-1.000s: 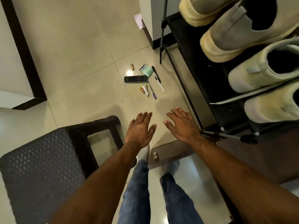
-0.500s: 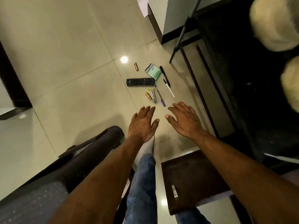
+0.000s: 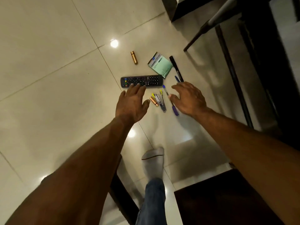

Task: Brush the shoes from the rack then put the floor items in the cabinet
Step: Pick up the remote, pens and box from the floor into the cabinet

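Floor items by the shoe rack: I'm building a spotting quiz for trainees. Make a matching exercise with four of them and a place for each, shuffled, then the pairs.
Things:
1. remote control
2. gold cylinder
3. green packet
4. blue pen

Places:
A. lying alone, farthest from the person, left of the packet
B. partly hidden under the right hand
C. just past the fingertips of the left hand
D. right beside the black marker

Pairs: 1-C, 2-A, 3-D, 4-B
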